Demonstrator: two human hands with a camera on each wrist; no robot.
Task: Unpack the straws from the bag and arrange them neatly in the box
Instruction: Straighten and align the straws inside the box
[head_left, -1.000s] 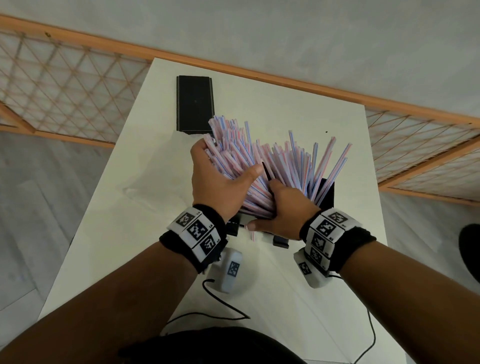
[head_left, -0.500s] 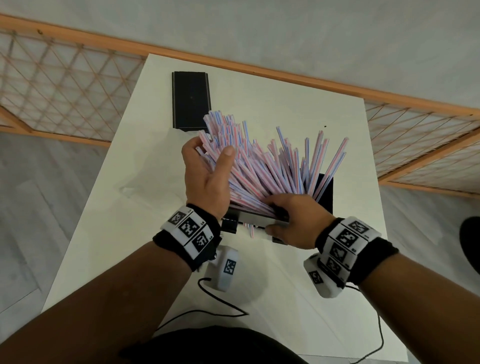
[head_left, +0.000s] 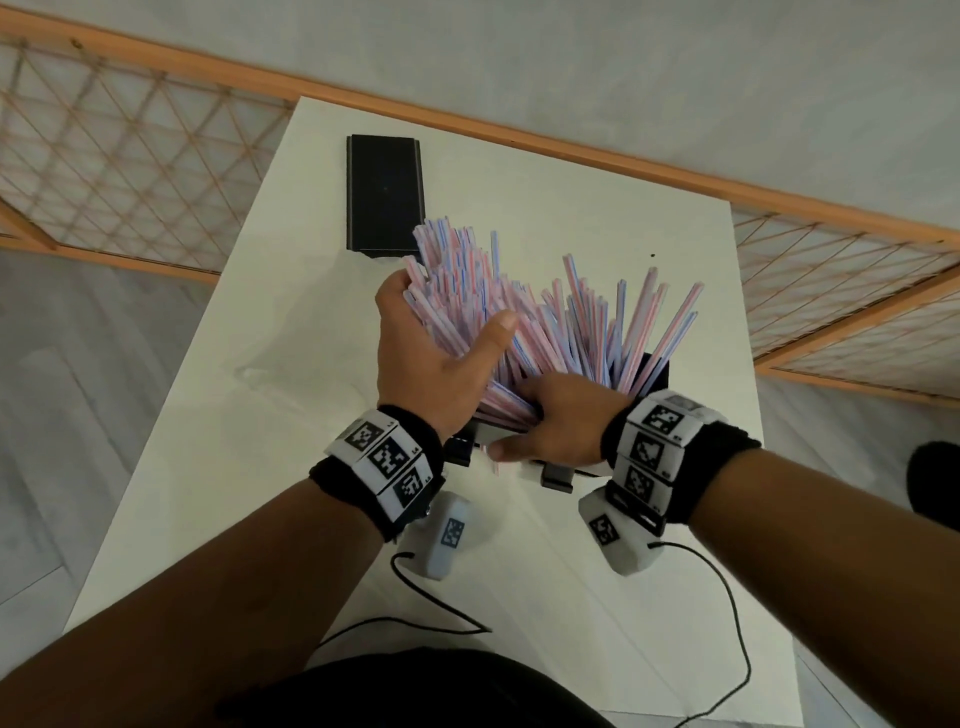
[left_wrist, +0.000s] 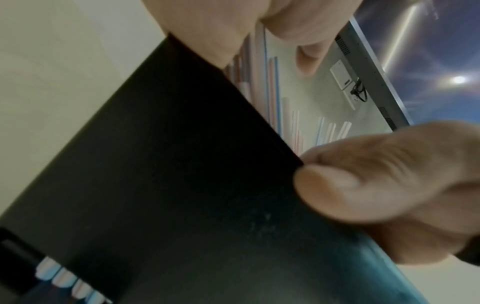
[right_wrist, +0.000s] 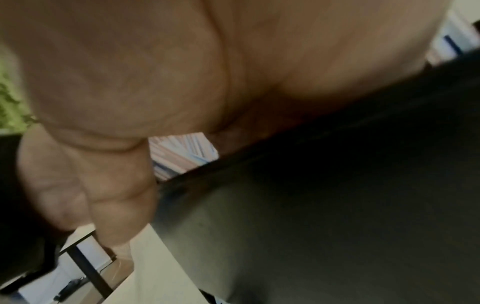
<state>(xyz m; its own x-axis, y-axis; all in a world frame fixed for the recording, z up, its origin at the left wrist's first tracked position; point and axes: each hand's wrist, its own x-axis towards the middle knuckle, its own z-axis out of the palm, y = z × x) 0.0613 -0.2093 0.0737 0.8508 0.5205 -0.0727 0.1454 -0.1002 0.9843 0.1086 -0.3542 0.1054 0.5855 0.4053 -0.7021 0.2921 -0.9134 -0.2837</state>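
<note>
Pink and blue striped straws (head_left: 566, 322) fan up and outward from the open black box (head_left: 655, 371) on the white table (head_left: 571, 197). My left hand (head_left: 449, 306) grips the left bunch, thumb laid across it and fingers curled behind. My right hand (head_left: 519, 423) pinches the box's near wall, thumb outside and fingers over the rim among the straw bases. The left wrist view shows the box's dark wall (left_wrist: 168, 164), straws (left_wrist: 272, 92) above it and the right thumb at its edge. The right wrist view is filled by palm and box (right_wrist: 324, 205), with some straws (right_wrist: 182, 156).
The black lid (head_left: 384, 192) lies flat at the table's far left. A clear plastic bag (head_left: 291, 364) lies crumpled left of the box. Wrist-camera cables (head_left: 441, 623) trail over the near table. A wooden lattice railing (head_left: 130, 171) stands behind the table.
My left hand slid further up the left bunch of straws. My right hand dropped from the straw bases to the box's near wall.
</note>
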